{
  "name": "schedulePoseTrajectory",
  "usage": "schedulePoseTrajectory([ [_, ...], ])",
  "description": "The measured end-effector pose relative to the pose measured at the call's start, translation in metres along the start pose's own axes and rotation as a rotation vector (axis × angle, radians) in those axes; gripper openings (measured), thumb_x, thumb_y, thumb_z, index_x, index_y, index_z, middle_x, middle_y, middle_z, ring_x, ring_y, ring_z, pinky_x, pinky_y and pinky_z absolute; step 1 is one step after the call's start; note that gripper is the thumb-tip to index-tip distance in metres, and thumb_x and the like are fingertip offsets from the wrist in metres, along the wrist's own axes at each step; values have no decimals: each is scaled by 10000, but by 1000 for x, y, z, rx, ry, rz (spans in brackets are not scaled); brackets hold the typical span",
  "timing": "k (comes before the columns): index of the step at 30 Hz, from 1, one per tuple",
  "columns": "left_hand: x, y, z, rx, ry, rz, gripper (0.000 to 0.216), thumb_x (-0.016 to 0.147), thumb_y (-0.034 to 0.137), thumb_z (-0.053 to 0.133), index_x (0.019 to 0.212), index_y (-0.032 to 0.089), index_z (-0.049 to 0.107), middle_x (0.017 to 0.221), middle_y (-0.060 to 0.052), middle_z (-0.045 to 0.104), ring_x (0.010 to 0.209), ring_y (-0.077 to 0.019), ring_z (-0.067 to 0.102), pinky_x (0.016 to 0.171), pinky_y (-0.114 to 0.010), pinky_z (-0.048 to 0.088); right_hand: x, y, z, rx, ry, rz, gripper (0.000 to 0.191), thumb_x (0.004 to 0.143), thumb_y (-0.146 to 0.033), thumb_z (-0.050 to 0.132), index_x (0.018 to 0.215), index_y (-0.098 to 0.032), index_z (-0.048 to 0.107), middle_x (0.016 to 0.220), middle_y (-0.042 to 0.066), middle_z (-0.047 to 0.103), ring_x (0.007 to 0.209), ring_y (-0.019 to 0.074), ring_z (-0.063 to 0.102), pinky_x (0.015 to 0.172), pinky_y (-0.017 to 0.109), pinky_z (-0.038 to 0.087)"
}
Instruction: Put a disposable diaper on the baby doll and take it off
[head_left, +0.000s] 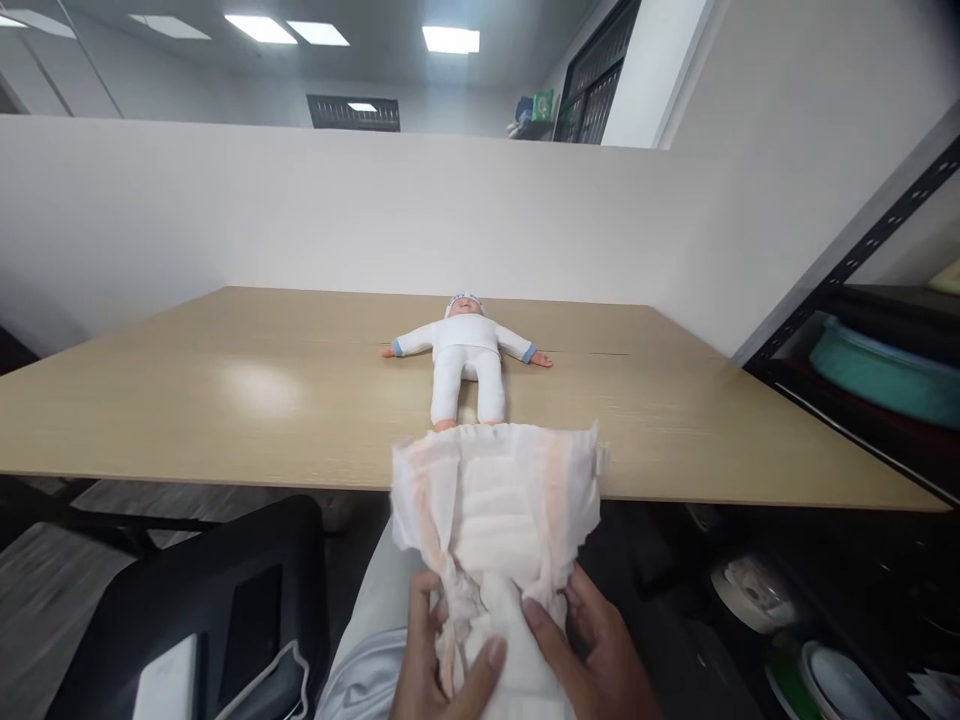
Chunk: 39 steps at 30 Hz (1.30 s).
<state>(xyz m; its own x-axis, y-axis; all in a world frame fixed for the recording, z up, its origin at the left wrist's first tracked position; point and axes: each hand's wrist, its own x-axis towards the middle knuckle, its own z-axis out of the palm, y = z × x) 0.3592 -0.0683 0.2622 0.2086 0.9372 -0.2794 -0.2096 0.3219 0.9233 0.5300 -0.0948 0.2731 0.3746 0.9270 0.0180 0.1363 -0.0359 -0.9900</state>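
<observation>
A white diaper point(495, 500) with pale orange stripes is held up, unfolded, in front of the table's near edge. My left hand point(435, 665) grips its lower left part, thumb pressed over the crumpled padding. My right hand point(589, 645) is closed on its lower right part. A baby doll point(466, 360) in a white suit and cap lies on its back on the wooden table point(225, 400), arms spread, feet toward me, just beyond the diaper's top edge.
A white partition wall stands behind the table. A black chair point(202, 610) with a white item on it is at the lower left. A dark metal shelf point(862, 400) at the right holds a teal basin and round containers lower down.
</observation>
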Motion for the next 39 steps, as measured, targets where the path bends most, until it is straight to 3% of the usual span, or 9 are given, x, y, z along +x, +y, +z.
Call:
schedulePoseTrajectory([
  [4,30,19,5,-74,31,16,785,790,638,927,1370,327,499,1290,-124,791,1157,-346,799,1017,-454,639,31,12,-1,-189,-58,-113,423,1027,-620,684,1137,-226,789,909,70,816,863,260,793,785,328,657],
  [8,50,22,-3,-76,35,-16,777,799,619,936,1358,287,511,1275,-138,792,1130,-341,803,990,-450,630,42,37,-5,-409,76,-305,337,1028,-510,714,1231,-248,769,914,57,784,771,236,744,693,343,642],
  [15,56,9,-8,-72,43,-8,736,811,618,925,1346,294,536,1342,-149,773,1183,-350,790,1056,-484,613,56,16,11,-539,153,-597,358,1038,-365,707,1392,-328,673,1289,118,772,1146,356,746,902,536,687],
  [19,55,8,-8,-23,63,-6,768,814,639,911,1374,298,511,1403,-162,748,1306,-373,739,1138,-508,574,80,-8,32,-576,54,-652,387,1078,-318,647,1465,-319,643,1441,105,736,1377,361,678,1115,594,622],
  [24,44,0,-8,96,46,46,711,876,641,849,1397,289,516,1458,-169,716,1388,-369,685,1197,-502,525,106,-5,56,-697,-95,-679,658,1103,-375,625,1715,-214,444,1748,137,509,1657,374,424,1317,648,459],
  [29,56,-1,-50,531,52,307,525,988,535,749,1427,309,570,1377,-138,733,1248,-356,720,1076,-497,564,108,13,62,-724,-131,-634,823,1122,-441,595,1816,-205,219,1802,172,413,1679,385,386,1312,664,460],
  [34,141,78,-94,1010,165,882,431,1052,371,651,1464,273,569,1431,-146,682,1335,-352,643,1153,-540,532,104,15,63,-767,-129,-648,755,1133,-441,580,1809,-325,265,1822,141,382,1679,402,378,1307,701,440],
  [37,204,152,-81,1303,-61,1000,459,1069,295,571,1526,251,562,1552,-150,633,1477,-365,546,1267,-601,440,103,13,65,-793,-133,-647,692,1134,-417,577,1784,-370,343,1834,117,360,1682,420,363,1295,720,446],
  [39,239,189,-59,1503,-300,977,679,992,204,612,1653,279,475,1737,-128,480,1574,-389,458,1291,-628,405,103,14,66,-794,-130,-647,685,1131,-405,579,1777,-400,350,1842,99,341,1685,426,352,1283,737,453],
])
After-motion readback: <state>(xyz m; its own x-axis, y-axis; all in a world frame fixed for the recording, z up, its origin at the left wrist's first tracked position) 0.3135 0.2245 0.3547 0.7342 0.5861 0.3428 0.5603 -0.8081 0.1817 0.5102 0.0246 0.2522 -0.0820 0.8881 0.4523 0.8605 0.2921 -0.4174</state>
